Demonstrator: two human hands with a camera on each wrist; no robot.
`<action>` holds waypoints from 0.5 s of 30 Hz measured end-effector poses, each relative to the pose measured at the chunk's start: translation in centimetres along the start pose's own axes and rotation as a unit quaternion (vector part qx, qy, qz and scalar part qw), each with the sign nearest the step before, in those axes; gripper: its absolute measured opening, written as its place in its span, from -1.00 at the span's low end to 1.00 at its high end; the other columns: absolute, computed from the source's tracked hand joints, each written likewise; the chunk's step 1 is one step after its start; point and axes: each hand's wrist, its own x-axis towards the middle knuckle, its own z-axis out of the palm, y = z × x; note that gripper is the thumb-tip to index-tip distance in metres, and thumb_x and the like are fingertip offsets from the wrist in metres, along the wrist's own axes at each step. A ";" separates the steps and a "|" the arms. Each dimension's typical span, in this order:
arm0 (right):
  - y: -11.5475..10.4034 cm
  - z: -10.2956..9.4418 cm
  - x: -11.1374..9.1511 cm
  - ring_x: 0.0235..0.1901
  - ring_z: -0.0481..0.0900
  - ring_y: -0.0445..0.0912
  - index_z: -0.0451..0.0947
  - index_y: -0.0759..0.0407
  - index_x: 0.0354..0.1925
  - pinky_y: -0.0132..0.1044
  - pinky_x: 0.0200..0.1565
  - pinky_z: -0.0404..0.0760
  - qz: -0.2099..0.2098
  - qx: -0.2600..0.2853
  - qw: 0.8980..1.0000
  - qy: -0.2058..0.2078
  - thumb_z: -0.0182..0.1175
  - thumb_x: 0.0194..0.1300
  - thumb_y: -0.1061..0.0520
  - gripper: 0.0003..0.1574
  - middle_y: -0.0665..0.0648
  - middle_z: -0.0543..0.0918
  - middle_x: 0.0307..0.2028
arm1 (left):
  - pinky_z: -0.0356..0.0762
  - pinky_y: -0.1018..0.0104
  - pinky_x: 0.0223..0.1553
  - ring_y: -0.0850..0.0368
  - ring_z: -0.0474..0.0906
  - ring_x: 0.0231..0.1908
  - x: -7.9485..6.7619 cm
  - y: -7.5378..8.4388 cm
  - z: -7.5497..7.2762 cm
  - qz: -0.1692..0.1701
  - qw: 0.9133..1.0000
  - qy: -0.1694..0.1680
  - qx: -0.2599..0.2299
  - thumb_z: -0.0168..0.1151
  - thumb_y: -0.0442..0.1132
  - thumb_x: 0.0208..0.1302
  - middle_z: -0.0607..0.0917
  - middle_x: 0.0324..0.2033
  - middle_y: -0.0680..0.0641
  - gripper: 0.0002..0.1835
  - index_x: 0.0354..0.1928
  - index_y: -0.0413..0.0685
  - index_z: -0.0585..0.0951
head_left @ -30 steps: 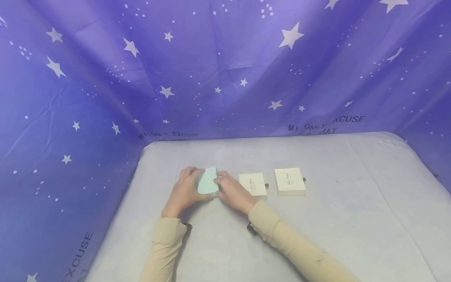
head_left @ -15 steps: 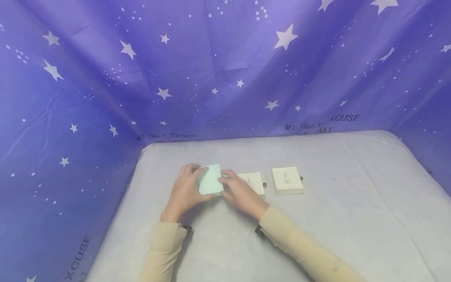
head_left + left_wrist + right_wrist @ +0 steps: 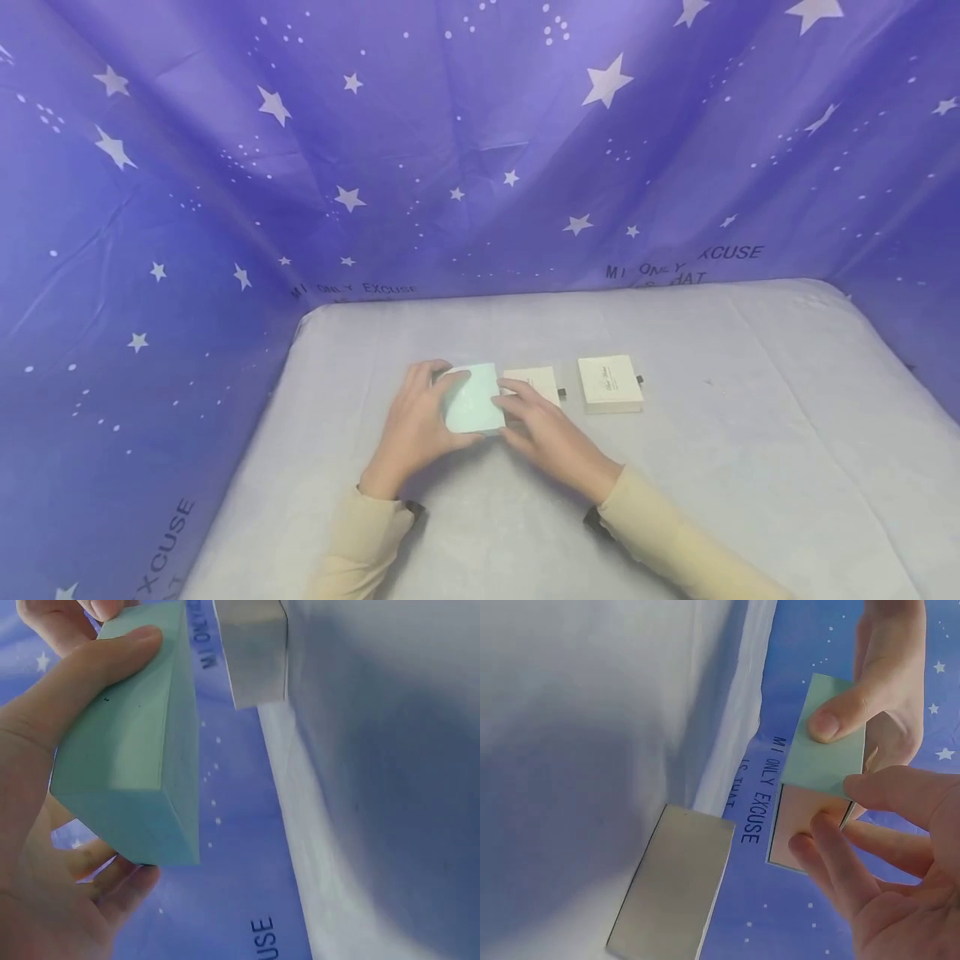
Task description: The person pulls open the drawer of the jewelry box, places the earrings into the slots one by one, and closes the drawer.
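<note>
A grey cloth covers the table (image 3: 750, 467), whose far edge runs along a purple star-printed curtain (image 3: 465, 167) between two rounded far corners. The left edge slants out toward the person beside the same curtain; the near edge lies out of view. A mint-green box (image 3: 474, 398) is held just above the table, left of its middle and nearer the far left corner than the far right one. Between the box and the left edge there is a broad strip of cloth beyond the left hand (image 3: 416, 421). On the right side there is less room: a cream box (image 3: 534, 380) lies just beyond the fingers, partly hidden by the right hand (image 3: 551, 437). A second cream box (image 3: 609, 382) lies flat farther right, a small gap from the first, and from there the cloth runs on widely to the right edge.

The left hand grips the mint-green box, its thumb along the near narrow side and its fingers round the far side. The right hand is loosely spread, its fingertips touching the box's right end and its thumb at the near corner there. In the right wrist view that end shows a pinkish panel (image 3: 791, 814) framed by thin mint edges, like an inner part within a sleeve; its contents cannot be seen. Both cream boxes carry dark lettering on top and a black tab on the right side; what they contain is hidden.
</note>
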 end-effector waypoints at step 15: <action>0.3 -1.5 -3.3 0.23 0.52 0.16 0.57 0.29 0.14 -0.03 0.25 0.51 0.011 -0.035 0.999 -0.008 0.38 0.20 0.21 -0.47 0.31 0.46 0.31 | 0.51 0.04 0.19 0.02 0.40 0.18 -0.9 2.3 1.2 -0.011 0.999 -0.035 -0.037 0.63 0.30 -0.40 0.54 0.13 -0.07 -0.04 0.16 0.01 0.63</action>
